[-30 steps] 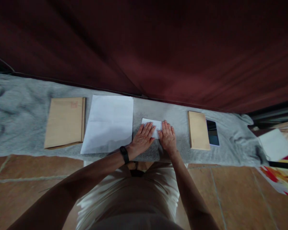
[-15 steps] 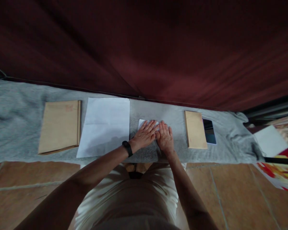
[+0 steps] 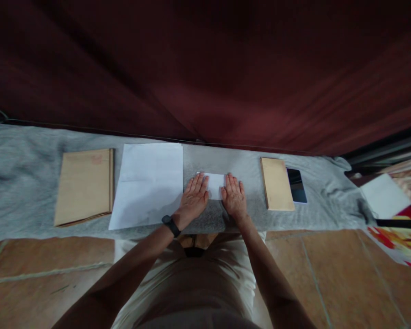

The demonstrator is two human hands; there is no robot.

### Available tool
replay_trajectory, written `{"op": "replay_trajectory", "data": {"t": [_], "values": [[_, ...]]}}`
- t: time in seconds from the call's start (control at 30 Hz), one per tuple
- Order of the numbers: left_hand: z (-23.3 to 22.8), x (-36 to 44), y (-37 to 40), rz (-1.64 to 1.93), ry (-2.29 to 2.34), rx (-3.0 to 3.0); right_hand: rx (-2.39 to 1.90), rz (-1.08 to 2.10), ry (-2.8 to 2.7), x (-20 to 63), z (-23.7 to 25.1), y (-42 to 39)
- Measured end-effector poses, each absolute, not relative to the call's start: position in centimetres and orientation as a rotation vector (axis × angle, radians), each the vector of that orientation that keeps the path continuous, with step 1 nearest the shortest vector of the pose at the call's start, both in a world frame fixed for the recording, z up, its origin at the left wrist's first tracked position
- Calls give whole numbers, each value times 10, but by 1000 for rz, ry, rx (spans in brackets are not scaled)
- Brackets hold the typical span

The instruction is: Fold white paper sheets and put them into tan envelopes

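Observation:
A small white folded paper point(image 3: 216, 186) lies flat on the grey cloth in front of me. My left hand point(image 3: 194, 195), a dark band on its wrist, rests flat over the paper's left end with fingers stretched out. Over the right end lies my right hand point(image 3: 234, 196), its fingers also straight and pressed down. Between the two hands the middle of the paper shows; both ends are partly hidden. Left of my left hand is a stack of large white sheets point(image 3: 150, 178).
Brown folded paper envelopes point(image 3: 84, 187) lie at the far left of the grey cloth point(image 3: 20, 183). To the right are a smaller brown packet point(image 3: 278, 185) and a dark phone point(image 3: 297, 186) partly beside it. A dark red curtain point(image 3: 205, 82) hangs behind the bench.
My left hand has slid left, away from my right hand, baring the middle of the white paper. My right hand stays nearly in place.

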State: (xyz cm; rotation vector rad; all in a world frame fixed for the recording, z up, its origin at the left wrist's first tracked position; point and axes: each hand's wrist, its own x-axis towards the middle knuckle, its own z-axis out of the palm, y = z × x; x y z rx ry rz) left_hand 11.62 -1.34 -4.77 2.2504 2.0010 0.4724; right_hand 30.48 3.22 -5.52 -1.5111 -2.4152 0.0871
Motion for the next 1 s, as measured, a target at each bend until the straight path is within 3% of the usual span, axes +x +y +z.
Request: {"op": "replay_trajectory", "data": {"t": [0.7, 1.0], "values": [[-39, 120, -33, 507, 2211, 2090, -1648, 54, -2418, 330, -49, 25], [-39, 159, -5, 449, 1935, 2308, -1657, 64, -2386, 330, -50, 24]]}}
